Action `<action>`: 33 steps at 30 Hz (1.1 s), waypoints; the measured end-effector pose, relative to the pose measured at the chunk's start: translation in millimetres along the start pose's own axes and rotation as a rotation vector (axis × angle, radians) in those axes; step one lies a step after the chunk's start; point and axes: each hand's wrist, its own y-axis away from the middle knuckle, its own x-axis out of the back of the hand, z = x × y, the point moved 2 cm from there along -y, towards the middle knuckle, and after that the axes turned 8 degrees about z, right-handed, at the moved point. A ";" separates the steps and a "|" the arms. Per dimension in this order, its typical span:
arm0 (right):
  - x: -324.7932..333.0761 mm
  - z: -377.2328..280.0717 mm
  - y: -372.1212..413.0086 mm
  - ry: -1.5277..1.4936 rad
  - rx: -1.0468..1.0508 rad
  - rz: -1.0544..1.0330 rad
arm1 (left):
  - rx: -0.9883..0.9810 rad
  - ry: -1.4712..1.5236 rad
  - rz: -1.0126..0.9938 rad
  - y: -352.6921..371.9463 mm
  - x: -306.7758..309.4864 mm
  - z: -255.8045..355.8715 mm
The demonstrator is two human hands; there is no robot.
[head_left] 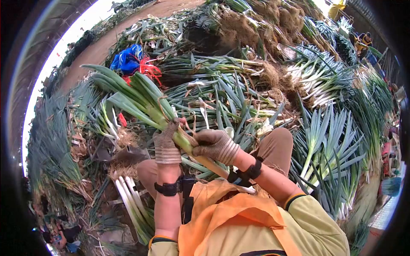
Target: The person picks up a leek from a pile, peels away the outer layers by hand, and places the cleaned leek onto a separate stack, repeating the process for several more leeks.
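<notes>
Left edge heap: leeks (53,143) lie thick along the left side, green leaves toward the far end and pale stalks toward the near end.
Near left bunch: a few white-stalked leeks (130,198) lie side by side, just left of the person's left forearm.
Far left bundle: a blue bag (127,59) sits on the leaves, with red strings (149,69) bunched against its right side.
Leek in hand: one thick leek (143,100) is up in front of the person, its leaves fanning to the far left, its stalk slanting down to the near right.
Left hand: the gloved left hand (168,143) is wrapped around the stalk, just below the leaves.
Right hand: the gloved right hand (215,146) is closed on the same stalk, lower down; I can't tell whether it also pinches a loose outer leaf.
Middle pile: more leeks (209,66) lie crosswise beyond both hands, brown roots (269,76) at their right ends.
Clothing: an orange apron (230,213) covers the person's lap, between two bent knees.
Right side: white-stalked bunches (314,81) lie far right, and broad-leaved leeks (326,143) lie nearer.
</notes>
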 end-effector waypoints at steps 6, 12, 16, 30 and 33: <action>35.5 -38.1 16.9 0.024 -0.077 -0.124 | 0.024 0.049 -0.093 7.3 -2.3 7.3; 150.6 -64.9 24.9 -0.785 0.493 0.340 | 0.063 0.153 -0.179 -1.9 7.5 -2.5; 213.4 -11.1 9.4 0.238 0.114 0.412 | 0.193 0.285 -0.196 4.6 4.7 -6.1; 58.8 31.5 103.8 -0.399 -0.514 -0.450 | 0.205 0.514 -0.071 -111.0 86.2 36.5; 63.4 26.0 114.1 -0.169 -0.460 -0.330 | 0.219 0.514 0.118 -119.4 130.8 27.4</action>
